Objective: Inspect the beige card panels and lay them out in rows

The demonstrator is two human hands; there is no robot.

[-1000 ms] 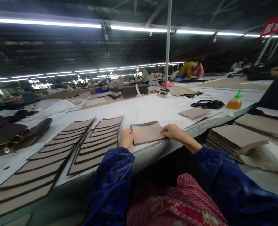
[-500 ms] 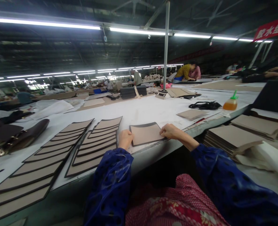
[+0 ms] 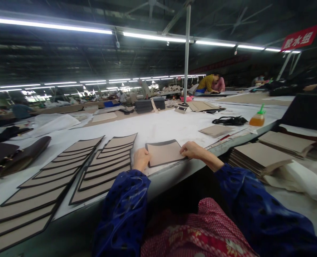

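A beige panel with dark edging [image 3: 165,153] lies on the white-covered table [image 3: 158,125], close to its front edge. My left hand [image 3: 141,159] is closed at the panel's left edge, thumb and fingers pinching it there. At the opposite edge, my right hand [image 3: 192,150] pinches the panel's border between thumb and fingertips. Just left of my left hand is an overlapping row of similar edged panels [image 3: 107,166]. A second, longer row of panels [image 3: 59,171] fans out farther left. The undersides of both grips are hidden.
On the right, stacks of plain beige boards [image 3: 262,155] sit below the table edge. A bottle of amber liquid with a green nozzle [image 3: 257,119] stands near a black bundle [image 3: 229,120]. A metal post [image 3: 187,53] rises at the back. A person in yellow [image 3: 207,84] bends over farther away.
The whole view has shifted slightly, so most things appear a little farther left. Both hands keep their hold on the panel's edges, with barely any change in finger position.
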